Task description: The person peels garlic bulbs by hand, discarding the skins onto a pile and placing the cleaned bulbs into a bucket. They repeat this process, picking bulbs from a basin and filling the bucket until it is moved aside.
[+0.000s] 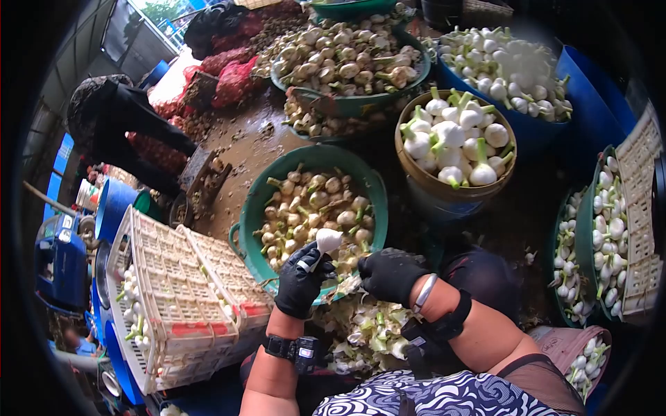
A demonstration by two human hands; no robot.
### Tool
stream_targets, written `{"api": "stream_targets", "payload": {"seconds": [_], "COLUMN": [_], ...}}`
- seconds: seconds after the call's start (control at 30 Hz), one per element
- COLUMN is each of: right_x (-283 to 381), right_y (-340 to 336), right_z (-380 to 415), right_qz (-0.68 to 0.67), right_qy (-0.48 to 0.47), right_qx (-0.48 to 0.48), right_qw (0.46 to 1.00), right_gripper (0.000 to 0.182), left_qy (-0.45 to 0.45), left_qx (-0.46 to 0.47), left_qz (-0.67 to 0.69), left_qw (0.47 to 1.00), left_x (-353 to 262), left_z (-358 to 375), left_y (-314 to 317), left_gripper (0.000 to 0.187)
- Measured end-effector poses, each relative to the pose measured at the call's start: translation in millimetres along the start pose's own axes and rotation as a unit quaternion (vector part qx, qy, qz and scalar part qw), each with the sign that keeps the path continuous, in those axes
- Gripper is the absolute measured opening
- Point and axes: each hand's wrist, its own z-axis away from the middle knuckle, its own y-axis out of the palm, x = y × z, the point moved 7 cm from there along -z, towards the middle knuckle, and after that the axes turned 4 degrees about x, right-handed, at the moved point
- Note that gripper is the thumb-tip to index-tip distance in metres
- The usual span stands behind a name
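Observation:
My left hand, in a black glove, is closed round the stem of a peeled white garlic bulb, which points up over the near side of a green basin. Unpeeled, brownish garlic bulbs with short green stems lie in that basin. Just right of the bulb, my right hand, also black-gloved, is closed with its fingers curled; I cannot tell what is in them. Below both hands a heap of pale peelings and leaf scraps spreads close to my lap.
A bucket of clean white bulbs stands beyond my right hand. Behind it is a blue tub of white garlic; a green basin heaped with unpeeled bulbs stands at the back. White plastic crates flank my left. Another person bends over at the left.

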Motion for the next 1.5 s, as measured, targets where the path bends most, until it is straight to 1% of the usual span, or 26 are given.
{"api": "stream_targets", "payload": {"seconds": [0.03, 0.07, 0.1, 0.17, 0.23, 0.27, 0.37, 0.43, 0.5, 0.53, 0.57, 0.6, 0.63, 0.7, 0.77, 0.83, 0.87, 0.9, 0.93, 0.97, 1.03, 1.13, 1.23, 1.3, 1.37, 1.5], "right_x": [-3, -3, -3, -2, 2, 3, 5, 11, 12, 10, 10, 16, 15, 5, 1, -3, -9, -6, -1, -1, 4, 7, 14, 12, 18, 12], "right_y": [2, 4, 6, 18, 35, 48, 55, 50, 62, 80, 93, 65, 55, 55, 40, 37, 31, 11, -5, -10, -17, -4, 3, 5, 0, 0], "right_z": [0, 3, 6, 7, 12, 11, 12, 13, 13, 12, 14, 21, 24, 21, 22, 13, 9, 8, 5, 1, -7, -21, -30, -37, -42, -46], "right_qz": [0.026, 0.036, 0.044, 0.032, 0.033, 0.041, 0.009, 0.015, 0.019, 0.024, 0.030, -0.022, -0.023, -0.023, -0.020, 0.051, 0.022, 0.014, -0.014, -0.043, -0.030, -0.136, -0.227, -0.203, -0.116, -0.185], "right_qy": [-0.019, -0.010, 0.000, 0.010, -0.020, -0.056, -0.025, -0.037, -0.052, -0.065, -0.078, -0.067, -0.063, -0.009, -0.014, -0.051, -0.013, 0.008, 0.011, -0.005, -0.090, -0.019, 0.009, 0.051, -0.035, 0.042], "right_qx": [0.001, 0.018, 0.036, 0.108, 0.116, 0.103, 0.156, 0.182, 0.214, 0.239, 0.265, 0.202, 0.206, 0.170, 0.083, 0.014, 0.026, -0.006, -0.019, -0.063, -0.220, -0.127, -0.142, -0.125, -0.217, -0.203], "right_qw": [0.999, 0.999, 0.998, 0.994, 0.993, 0.992, 0.987, 0.983, 0.975, 0.969, 0.961, 0.977, 0.976, 0.985, 0.996, 0.997, 0.999, 1.000, 1.000, 0.997, 0.971, 0.982, 0.964, 0.970, 0.969, 0.961], "right_gripper": [0.021, 0.022, 0.023, 0.025, 0.023, 0.022, 0.021, 0.023, 0.024, 0.026, 0.027, 0.025, 0.024, 0.021, 0.031, 0.021, 0.016, 0.019, 0.017, 0.013, 0.012, 0.018, 0.018, 0.025, 0.026, 0.023], "left_qy": [0.027, 0.034, -0.026, 0.026, 0.086, 0.087, 0.135, 0.268, 0.284, 0.293, 0.288, 0.194, 0.088, 0.177, 0.109, 0.049, 0.050, 0.070, 0.005, -0.094, -0.196, -0.177, -0.146, -0.143, -0.189, -0.195], "left_qx": [0.033, 0.033, 0.053, 0.132, 0.210, 0.231, 0.284, 0.283, 0.290, 0.319, 0.319, 0.311, 0.277, 0.245, 0.132, 0.002, -0.039, -0.079, -0.062, -0.062, -0.017, 0.019, 0.074, 0.187, 0.216, 0.158], "left_qz": [-0.049, -0.004, 0.131, 0.056, 0.027, -0.003, -0.033, -0.205, -0.513, -0.576, -0.575, -0.409, -0.221, -0.174, -0.072, -0.111, -0.239, -0.439, -0.508, -0.485, -0.468, -0.501, -0.491, -0.611, -0.665, -0.625], "left_qw": [0.998, 0.999, 0.990, 0.989, 0.973, 0.969, 0.949, 0.898, 0.756, 0.694, 0.696, 0.836, 0.931, 0.937, 0.983, 0.993, 0.969, 0.892, 0.859, 0.867, 0.861, 0.847, 0.856, 0.756, 0.689, 0.739], "left_x": [-7, -20, -39, -73, -119, -137, -155, -140, -114, -104, -108, -118, -119, -133, -111, -54, -11, 35, 70, 113, 147, 186, 210, 224, 242, 252], "left_z": [-12, -28, -46, -90, -126, -140, -179, -199, -201, -201, -195, -190, -189, -179, -159, -129, -110, -87, -61, -40, -16, -25, -56, -65, -60, -55], "left_y": [10, 24, 45, 83, 138, 166, 251, 295, 326, 328, 319, 294, 261, 189, 93, -12, -65, -108, -125, -142, -135, -121, -87, -58, -50, -71], "left_gripper": [0.035, 0.032, 0.035, 0.038, 0.037, 0.035, 0.028, 0.027, 0.031, 0.031, 0.031, 0.030, 0.028, 0.030, 0.032, 0.034, 0.031, 0.027, 0.024, 0.025, 0.030, 0.040, 0.048, 0.048, 0.045, 0.036]}}
